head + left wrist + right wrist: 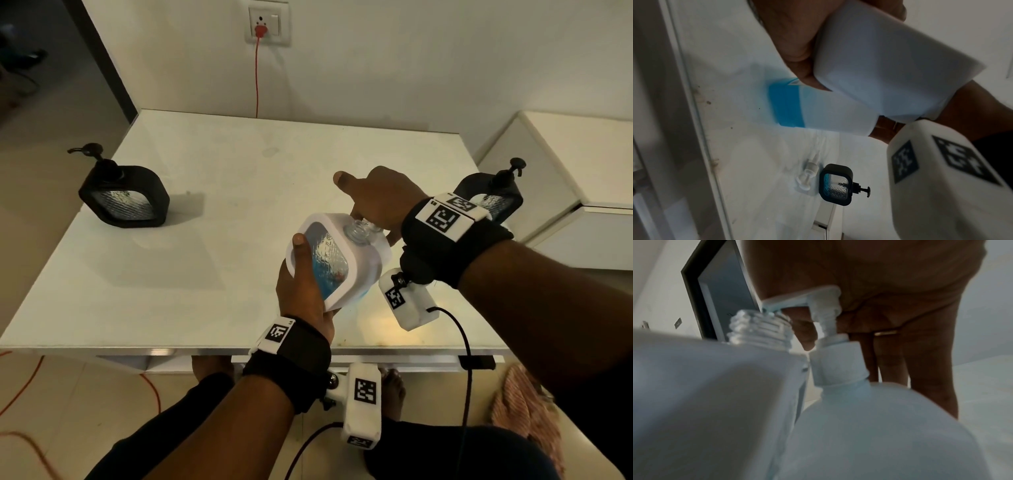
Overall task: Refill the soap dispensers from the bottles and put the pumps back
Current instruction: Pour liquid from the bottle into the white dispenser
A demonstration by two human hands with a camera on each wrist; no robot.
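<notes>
My left hand (301,284) (793,40) grips a white soap dispenser (329,260) (890,56) (705,386) and holds it tilted above the table. Its threaded neck (358,231) (760,327) is open, with no pump on it. Right beside it stands a white refill bottle (879,426) (818,110) with blue liquid low inside. My right hand (376,198) (879,288) rests palm-down on that bottle's pump head (813,298), fingers hanging straight behind it. The spout tip sits at the dispenser's neck. A loose white pump (807,175) lies on the table.
A black dispenser (125,197) with its pump on stands at the white table's (205,291) left edge. Another black dispenser (489,198) (836,183) stands at the right edge, behind my right wrist. A white cabinet (582,171) is to the right. A red cable (257,78) hangs from the wall socket.
</notes>
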